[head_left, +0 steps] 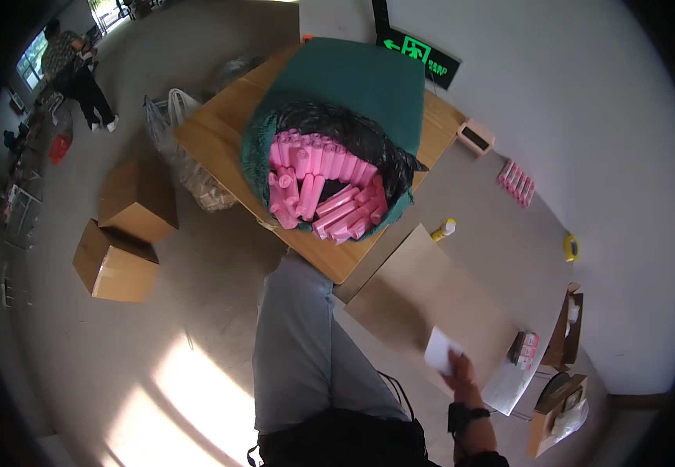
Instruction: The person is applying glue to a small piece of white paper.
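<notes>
My right hand (463,373), with a dark band on its wrist, is closed on the edge of a small white sheet of paper (439,349). It holds the sheet over a flat brown cardboard sheet (411,292) that lies on the grey table. My left hand is out of view. Ahead of me, a large green woven sack (353,74) lies on a wooden tabletop, its mouth facing me. Inside its black plastic liner (353,124) are several pink rolls (326,159), some in a neat row and others loose at angles.
On the grey table are a yellow-capped bottle (444,229), a pink device (475,136), a pack of pink rolls (516,184) and a yellow tape roll (571,247). Cardboard boxes (127,268) and plastic bags (197,167) stand on the floor at left. A person (77,74) stands far left.
</notes>
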